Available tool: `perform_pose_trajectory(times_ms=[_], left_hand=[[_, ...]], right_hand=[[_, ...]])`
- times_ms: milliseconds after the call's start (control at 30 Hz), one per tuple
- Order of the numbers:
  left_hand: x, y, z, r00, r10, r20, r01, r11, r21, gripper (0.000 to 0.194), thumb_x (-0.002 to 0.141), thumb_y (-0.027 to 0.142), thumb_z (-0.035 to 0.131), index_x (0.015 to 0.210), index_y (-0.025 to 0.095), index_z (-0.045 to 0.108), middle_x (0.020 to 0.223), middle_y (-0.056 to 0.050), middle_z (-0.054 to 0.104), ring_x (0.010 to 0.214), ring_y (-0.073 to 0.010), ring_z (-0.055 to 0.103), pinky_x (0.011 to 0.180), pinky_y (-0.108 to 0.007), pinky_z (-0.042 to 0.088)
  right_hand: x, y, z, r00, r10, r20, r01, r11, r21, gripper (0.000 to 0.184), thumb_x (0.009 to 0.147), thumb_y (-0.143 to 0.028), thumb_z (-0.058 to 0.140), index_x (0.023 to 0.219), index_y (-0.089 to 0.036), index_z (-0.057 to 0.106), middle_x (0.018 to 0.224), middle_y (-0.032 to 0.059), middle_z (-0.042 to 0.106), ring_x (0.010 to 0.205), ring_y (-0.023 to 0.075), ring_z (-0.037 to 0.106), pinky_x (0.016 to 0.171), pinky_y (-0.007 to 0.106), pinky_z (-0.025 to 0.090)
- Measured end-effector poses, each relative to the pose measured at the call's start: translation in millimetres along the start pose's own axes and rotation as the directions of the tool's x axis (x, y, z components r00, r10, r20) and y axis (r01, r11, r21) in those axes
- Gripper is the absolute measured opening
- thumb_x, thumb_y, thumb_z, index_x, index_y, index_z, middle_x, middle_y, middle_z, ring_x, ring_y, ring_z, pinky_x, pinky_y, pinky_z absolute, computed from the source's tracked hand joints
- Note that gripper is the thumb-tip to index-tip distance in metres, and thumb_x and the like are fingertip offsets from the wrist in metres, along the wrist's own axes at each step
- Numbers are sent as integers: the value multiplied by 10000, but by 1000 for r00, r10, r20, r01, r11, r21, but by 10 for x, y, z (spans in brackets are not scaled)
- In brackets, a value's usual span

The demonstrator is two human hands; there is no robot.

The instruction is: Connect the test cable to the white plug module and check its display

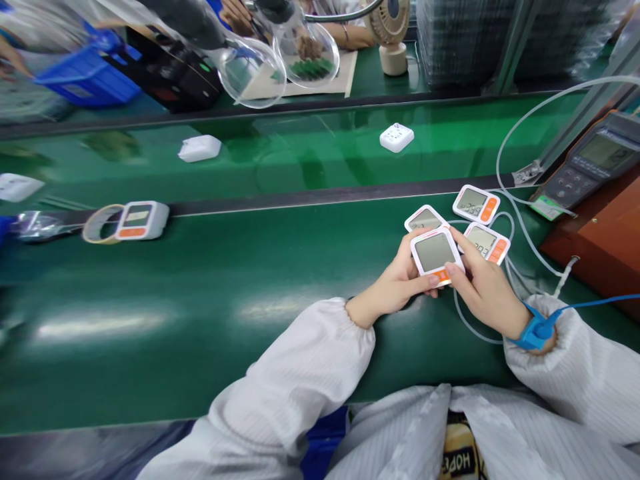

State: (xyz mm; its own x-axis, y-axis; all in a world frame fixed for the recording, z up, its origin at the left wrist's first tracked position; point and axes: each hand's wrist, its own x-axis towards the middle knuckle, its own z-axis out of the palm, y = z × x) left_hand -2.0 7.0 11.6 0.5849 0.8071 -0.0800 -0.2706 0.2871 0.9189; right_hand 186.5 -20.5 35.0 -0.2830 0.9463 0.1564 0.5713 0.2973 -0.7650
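A white blood pressure monitor (435, 252) with orange buttons and a blank grey screen is held between both my hands. My left hand (400, 277) grips its left side, thumb along the lower edge. On its right side, my right hand (483, 287) is closed with the thumb at the orange buttons. Just behind lies a second monitor (425, 219), partly covered by the held one. Two more, an upper monitor (476, 204) and a lower monitor (487, 243), show digits. Thin white tubes (510, 220) run around them.
At right stand a handheld meter (595, 160) and a brown box (600, 247). A blue wrist strap (540, 328) trails a cord rightward. Far left are a tape roll (103, 225) and another monitor (143, 221). White units (397, 137) lie on the green belt (310, 147); co-workers sit beyond.
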Motion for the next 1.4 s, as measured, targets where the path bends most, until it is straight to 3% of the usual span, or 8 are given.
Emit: perform_pose_trajectory(times_ms=[367,1400], left_hand=[[10,11,12,1000,-15,0,15,1000,-21,758,816,244,761,1385,332,267,1158,-50,518,807,-137,618,624,-248,558],[10,35,20,999,-34,-3,34,999,-20,741,813,241,766,1367,340,285,1142,-42,516,828,-147,606,626,-247,558]], right_hand=[[-8,3,4,1000,2,5,-2,999,-52,546,1032,-312,383,1529,-94,326,809,64,675,588,224,629,594,320,488],[-9,-22,2,999,43,15,-42,996,-83,568,1022,-343,357,1524,-79,327,868,87,692,605,229,635,625,328,496]])
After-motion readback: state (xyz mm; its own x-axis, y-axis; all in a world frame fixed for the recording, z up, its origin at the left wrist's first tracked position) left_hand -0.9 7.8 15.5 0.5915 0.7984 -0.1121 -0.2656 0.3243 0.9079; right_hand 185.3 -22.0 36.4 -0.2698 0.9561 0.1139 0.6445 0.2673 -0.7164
